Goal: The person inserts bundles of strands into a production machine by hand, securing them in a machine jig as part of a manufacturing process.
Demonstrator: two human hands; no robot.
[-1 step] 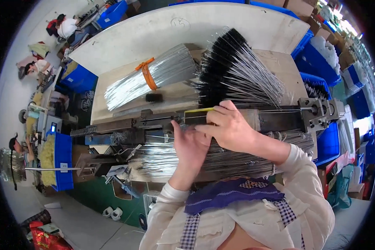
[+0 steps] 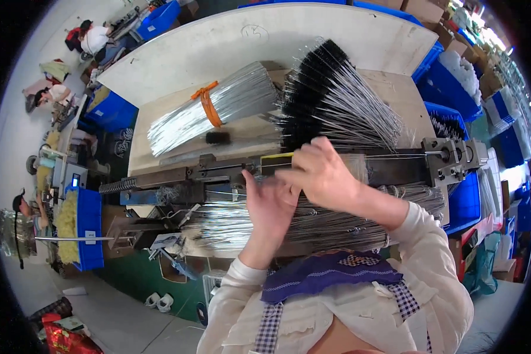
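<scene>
Over the middle of a long metal twisting fixture (image 2: 218,171), my two hands meet. My left hand (image 2: 269,203) is palm up, its thumb stretched away from the fingers near a dark knob; its fingertips are blurred. Beside it, my right hand (image 2: 326,180) has its fingers curled in; anything they hold is too small or blurred to make out. A yellow strip (image 2: 276,156) runs along the fixture just behind the fingers. From the right hand's side, thin wires (image 2: 398,157) stretch to the metal chuck (image 2: 445,156) at the right end.
Behind the fixture lie a wire bundle (image 2: 218,103) with an orange tie and a fan of black-bristled brushes (image 2: 318,88). Below it are loose wires (image 2: 224,227). A small black brush (image 2: 218,138) rests at the back. Blue bins (image 2: 463,200) stand right; people sit far left.
My right hand's fingers have curled in more and shifted slightly left, covering more of the yellow strip. The left hand stays in nearly the same place.
</scene>
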